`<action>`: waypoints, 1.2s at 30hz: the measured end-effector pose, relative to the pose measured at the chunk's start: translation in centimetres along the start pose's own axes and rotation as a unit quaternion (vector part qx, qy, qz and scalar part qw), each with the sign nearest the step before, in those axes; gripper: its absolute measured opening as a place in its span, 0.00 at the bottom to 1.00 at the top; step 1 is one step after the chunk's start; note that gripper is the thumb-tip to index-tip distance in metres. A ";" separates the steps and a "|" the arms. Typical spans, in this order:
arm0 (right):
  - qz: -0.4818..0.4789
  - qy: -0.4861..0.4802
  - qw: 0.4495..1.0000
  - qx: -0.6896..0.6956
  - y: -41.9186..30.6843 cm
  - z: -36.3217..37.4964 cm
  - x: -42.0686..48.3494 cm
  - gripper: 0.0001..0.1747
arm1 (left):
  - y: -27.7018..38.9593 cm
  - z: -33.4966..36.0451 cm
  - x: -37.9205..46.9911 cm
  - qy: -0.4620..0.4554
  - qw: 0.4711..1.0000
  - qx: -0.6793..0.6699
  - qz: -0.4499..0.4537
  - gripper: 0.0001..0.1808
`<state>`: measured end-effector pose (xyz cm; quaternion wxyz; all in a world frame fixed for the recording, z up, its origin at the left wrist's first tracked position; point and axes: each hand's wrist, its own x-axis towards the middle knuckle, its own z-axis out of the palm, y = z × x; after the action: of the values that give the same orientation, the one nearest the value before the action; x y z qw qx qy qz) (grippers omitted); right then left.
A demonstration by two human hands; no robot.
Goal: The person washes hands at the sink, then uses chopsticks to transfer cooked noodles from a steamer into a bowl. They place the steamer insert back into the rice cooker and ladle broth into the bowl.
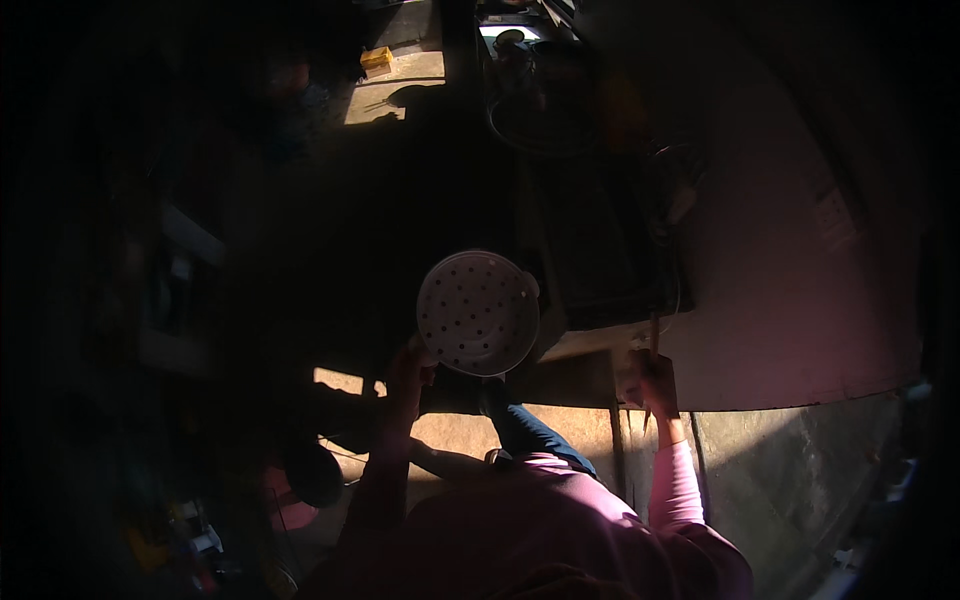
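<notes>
Near the middle of the view, my left hand (411,373) grips the lower left edge of a round, pale steamer basket (478,313) with dark holes, or dots, across its face. A small tab juts from its upper right rim. At the right, my right hand (654,379) is closed around a thin wooden stick or handle (655,334), whose upper end reaches toward a dark stove-like unit (607,255). What the far end of the stick is joined to is lost in shadow.
A large round pan or lid (544,127) and a kettle-like vessel (513,56) stand in shadow ahead. A pink wall (795,300) rises on the right. A yellow box (376,61) lies on the sunlit floor, and a round dark object (314,475) is at the lower left.
</notes>
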<state>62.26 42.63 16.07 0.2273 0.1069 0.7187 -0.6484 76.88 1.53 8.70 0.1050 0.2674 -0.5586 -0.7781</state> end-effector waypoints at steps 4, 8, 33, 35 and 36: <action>-0.093 -0.050 0.992 -0.065 -0.7 4.2 10.5 0.11 | 1.3 -4.0 7.8 0.058 0.998 -0.016 0.021 0.14; -0.356 -0.003 0.924 -0.139 2.8 7.5 22.2 0.13 | 7.7 -5.6 14.0 0.118 0.993 0.004 0.028 0.14; -0.034 0.371 0.928 -0.027 -17.9 25.8 40.4 0.16 | 34.9 15.3 83.6 -0.286 0.955 0.060 0.055 0.15; 0.023 0.384 0.920 0.074 -21.7 28.2 40.3 0.17 | 33.7 20.6 89.3 -0.339 0.941 0.005 0.016 0.15; 0.029 0.415 0.907 0.061 -21.7 28.6 40.8 0.17 | 33.3 23.6 91.8 -0.366 0.930 -0.023 -0.005 0.16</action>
<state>22.21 5.85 14.68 -0.0794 0.4009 0.7040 -0.5808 -16.80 -33.50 17.58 -0.1045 -0.0356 -0.5385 -0.8353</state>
